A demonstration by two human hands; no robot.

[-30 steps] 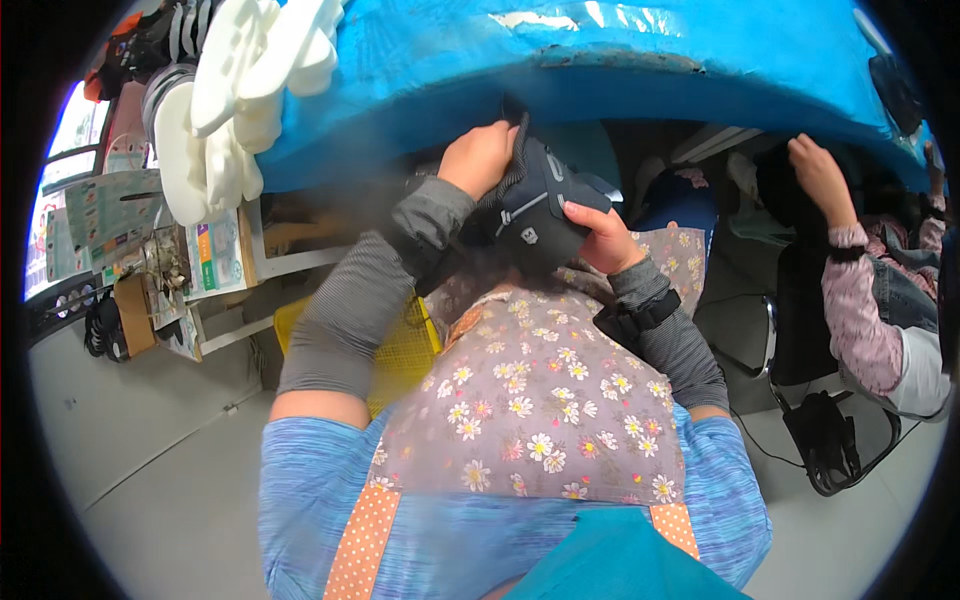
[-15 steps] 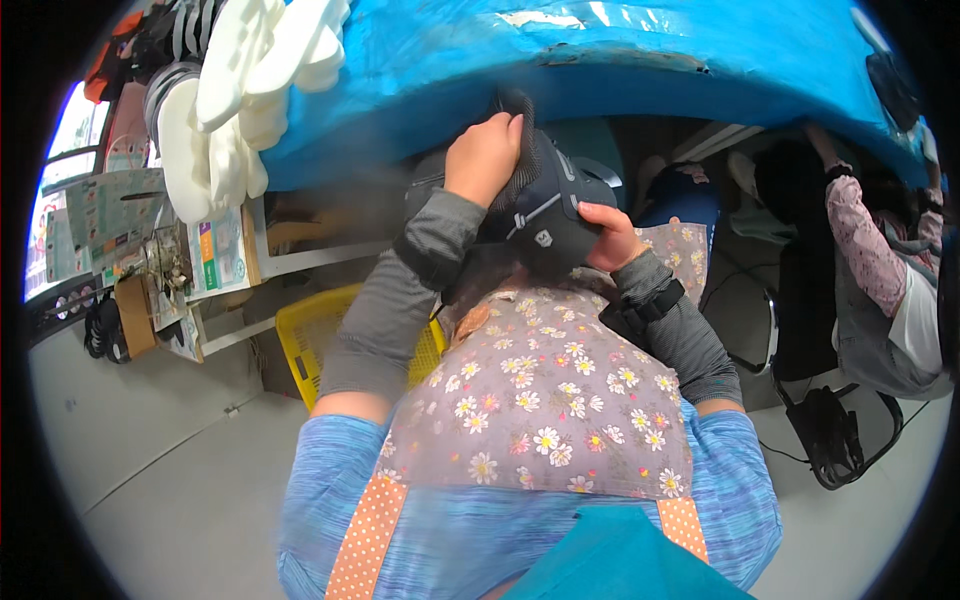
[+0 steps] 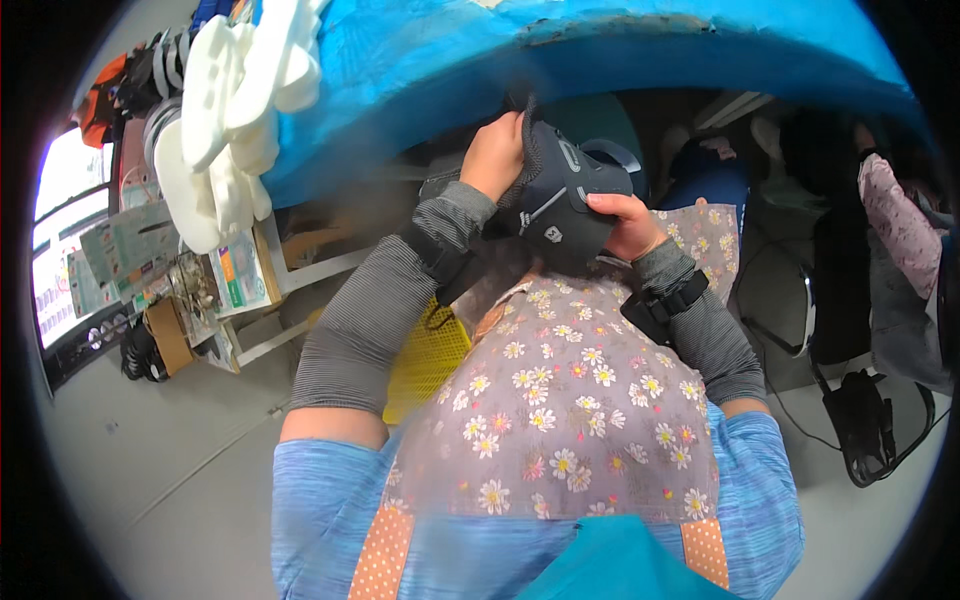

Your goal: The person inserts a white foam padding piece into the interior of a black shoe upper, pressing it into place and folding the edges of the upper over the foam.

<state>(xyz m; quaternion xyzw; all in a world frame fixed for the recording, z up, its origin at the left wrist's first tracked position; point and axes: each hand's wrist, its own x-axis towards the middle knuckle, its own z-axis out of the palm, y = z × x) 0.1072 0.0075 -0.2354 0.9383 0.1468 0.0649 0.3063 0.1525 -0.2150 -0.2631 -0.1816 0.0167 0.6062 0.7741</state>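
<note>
A dark navy-grey shoe upper [image 3: 570, 200], with lighter trim lines and a small pale badge, is held over my lap, below the edge of the blue-covered table. My left hand [image 3: 494, 158] is closed on its mesh-lined edge at the left. Against the right side presses the thumb of my right hand [image 3: 630, 226], while its other fingers curl behind the upper, partly out of sight. A pale flap stands out at the upper's far right side.
The blue-covered table [image 3: 600, 65] spans the far side. White foam soles [image 3: 215, 150] pile up at its left end. A yellow basket [image 3: 430, 360] stands beside my left arm. At the right are a co-worker's pink sleeve [image 3: 898, 220] and a black bag [image 3: 860, 425].
The whole view has shifted, so things sit a little further right and lower at the left side. Both hands keep their hold on the shoe upper, which has barely turned.
</note>
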